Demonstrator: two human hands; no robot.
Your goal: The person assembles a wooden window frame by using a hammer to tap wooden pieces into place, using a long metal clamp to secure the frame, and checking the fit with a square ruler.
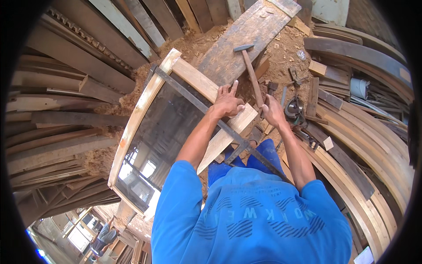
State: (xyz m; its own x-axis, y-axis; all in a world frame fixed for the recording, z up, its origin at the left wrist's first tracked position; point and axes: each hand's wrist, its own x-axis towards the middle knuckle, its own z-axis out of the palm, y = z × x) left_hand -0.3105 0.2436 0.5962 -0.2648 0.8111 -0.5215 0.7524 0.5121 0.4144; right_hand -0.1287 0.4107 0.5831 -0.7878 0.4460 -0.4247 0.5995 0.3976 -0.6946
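Observation:
A pale wooden frame [137,121] with a dark, reflective glass-like panel [169,115] inside it lies in front of me. A long metal bar clamp [187,95] runs across the frame toward my legs. My left hand [225,104] rests on the frame near a corner joint, index finger stretched out and the other fingers loosely bent, apparently holding nothing. Just right of that corner, my right hand [274,111] is closed around the lower end of a hammer's wooden handle [252,78]. The hammer's metal head [243,48] points away from me, over a worn plank.
The worn plank [233,48] extends away beyond the frame. Sawdust and shavings [281,53] cover the ground. Boards [79,57] lean at left; curved timbers [365,132] pile up at right. Metal tools [294,105] lie beside my right hand. Another person [104,240] is at far lower left.

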